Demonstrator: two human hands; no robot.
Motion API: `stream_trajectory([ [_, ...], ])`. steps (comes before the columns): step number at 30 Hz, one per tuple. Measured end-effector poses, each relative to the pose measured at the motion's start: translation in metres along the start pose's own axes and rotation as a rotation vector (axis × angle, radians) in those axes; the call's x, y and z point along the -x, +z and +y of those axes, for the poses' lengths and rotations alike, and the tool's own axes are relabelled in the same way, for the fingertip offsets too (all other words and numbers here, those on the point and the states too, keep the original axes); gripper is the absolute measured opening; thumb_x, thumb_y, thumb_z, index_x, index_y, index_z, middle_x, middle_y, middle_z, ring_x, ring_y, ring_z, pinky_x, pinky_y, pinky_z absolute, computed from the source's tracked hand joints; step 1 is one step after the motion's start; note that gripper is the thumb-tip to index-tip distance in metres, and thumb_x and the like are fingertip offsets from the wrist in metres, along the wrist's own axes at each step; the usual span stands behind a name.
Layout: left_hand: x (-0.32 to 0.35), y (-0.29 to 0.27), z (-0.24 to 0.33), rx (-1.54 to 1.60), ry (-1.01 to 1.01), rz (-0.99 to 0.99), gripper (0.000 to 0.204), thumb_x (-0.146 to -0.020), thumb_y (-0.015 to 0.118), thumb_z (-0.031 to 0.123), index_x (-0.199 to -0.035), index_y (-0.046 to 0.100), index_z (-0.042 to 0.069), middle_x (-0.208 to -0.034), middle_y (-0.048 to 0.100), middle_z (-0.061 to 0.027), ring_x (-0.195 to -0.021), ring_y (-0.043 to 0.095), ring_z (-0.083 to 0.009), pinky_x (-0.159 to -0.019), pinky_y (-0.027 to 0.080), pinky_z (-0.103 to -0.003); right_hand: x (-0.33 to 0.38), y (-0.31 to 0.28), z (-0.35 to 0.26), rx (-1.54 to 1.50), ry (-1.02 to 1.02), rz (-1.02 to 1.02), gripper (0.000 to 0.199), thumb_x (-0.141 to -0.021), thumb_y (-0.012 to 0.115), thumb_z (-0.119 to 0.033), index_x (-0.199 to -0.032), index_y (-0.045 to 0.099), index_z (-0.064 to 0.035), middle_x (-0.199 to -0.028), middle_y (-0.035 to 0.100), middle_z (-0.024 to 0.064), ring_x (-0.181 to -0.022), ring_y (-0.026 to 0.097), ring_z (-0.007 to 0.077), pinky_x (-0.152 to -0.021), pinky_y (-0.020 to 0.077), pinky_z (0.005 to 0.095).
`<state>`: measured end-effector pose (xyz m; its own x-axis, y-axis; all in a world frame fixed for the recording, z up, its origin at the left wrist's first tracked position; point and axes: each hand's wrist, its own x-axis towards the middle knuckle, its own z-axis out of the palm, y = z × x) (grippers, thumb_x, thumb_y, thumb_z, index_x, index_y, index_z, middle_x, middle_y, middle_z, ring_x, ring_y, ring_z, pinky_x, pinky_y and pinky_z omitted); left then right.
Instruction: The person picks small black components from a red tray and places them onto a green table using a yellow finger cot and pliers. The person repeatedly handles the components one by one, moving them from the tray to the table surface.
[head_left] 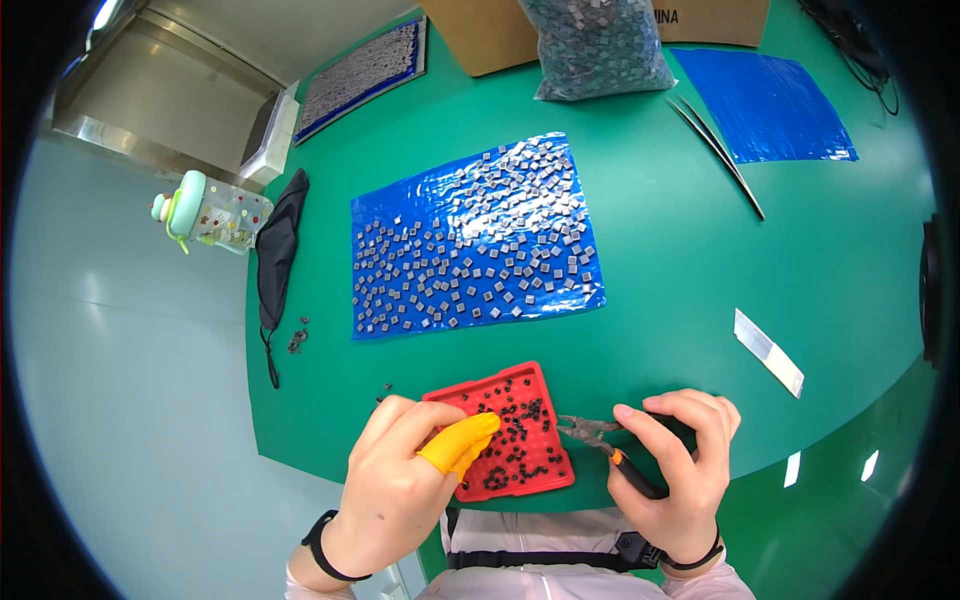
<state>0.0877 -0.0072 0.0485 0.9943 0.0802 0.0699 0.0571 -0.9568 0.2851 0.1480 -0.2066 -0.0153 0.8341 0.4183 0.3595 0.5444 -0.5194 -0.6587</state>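
Observation:
My left hand (395,480) leans over the left side of a red tray (540,377), yellow finger cots (462,443) on its fingertips. Those fingers are pressed together, and whatever they pinch is hidden or too small to name. Small black parts (515,432) lie scattered in the tray. To the right, my right hand (685,470) is closed round a pair of pliers (592,430) with black and orange handles. The jaws of the pliers point left, at the tray's right edge.
Beyond the tray lies a blue sheet (400,205) covered with small grey square pieces. Tweezers (720,155), another blue sheet (770,105) and a white strip (768,352) are on the right. A filled bag (600,50), a black mask (278,250) and a bottle (225,212) stand around.

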Motion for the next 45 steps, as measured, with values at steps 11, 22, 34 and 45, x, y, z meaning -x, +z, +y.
stream_trajectory([
  [11,-0.014,0.008,0.002,-0.053,0.077,-0.109,0.026,-0.060,0.078,-0.001,-0.084,0.071,0.005,-0.086,0.062,-0.0018,-0.077,0.054,-0.0209,-0.065,0.047,-0.030,0.001,-0.001,0.004,-0.047,-0.008,-0.011,0.050,-0.050,0.070,-0.003,-0.100,0.069,-0.0108,-0.102,0.055,0.0077,-0.090,0.055,0.0269,-0.084,0.0364,0.0422],
  [22,-0.010,0.008,0.010,-0.131,0.115,-0.109,0.029,-0.058,0.078,0.000,-0.086,0.071,0.005,-0.087,0.062,-0.0020,-0.077,0.052,-0.0209,-0.064,0.046,-0.031,0.001,0.000,0.006,-0.038,-0.029,-0.011,0.052,-0.049,0.070,-0.004,-0.100,0.069,-0.0114,-0.101,0.055,0.0077,-0.088,0.055,0.0266,-0.082,0.0360,0.0417],
  [34,-0.016,0.010,0.005,-0.084,0.069,-0.153,0.032,-0.054,0.078,0.000,-0.083,0.069,0.004,-0.085,0.060,-0.0038,-0.078,0.052,-0.0225,-0.067,0.047,-0.031,0.001,0.001,0.006,-0.038,-0.030,-0.006,0.052,-0.050,0.071,-0.004,-0.101,0.069,-0.0114,-0.101,0.055,0.0072,-0.089,0.056,0.0258,-0.082,0.0355,0.0412],
  [45,-0.011,-0.004,0.004,-0.092,0.087,-0.038,0.035,-0.053,0.078,0.001,-0.086,0.066,0.005,-0.091,0.063,-0.0048,-0.080,0.058,-0.0218,-0.067,0.050,-0.030,0.001,0.000,0.007,-0.038,-0.035,0.001,0.052,-0.050,0.070,-0.004,-0.101,0.069,-0.0116,-0.101,0.055,0.0067,-0.089,0.056,0.0250,-0.082,0.0349,0.0413],
])
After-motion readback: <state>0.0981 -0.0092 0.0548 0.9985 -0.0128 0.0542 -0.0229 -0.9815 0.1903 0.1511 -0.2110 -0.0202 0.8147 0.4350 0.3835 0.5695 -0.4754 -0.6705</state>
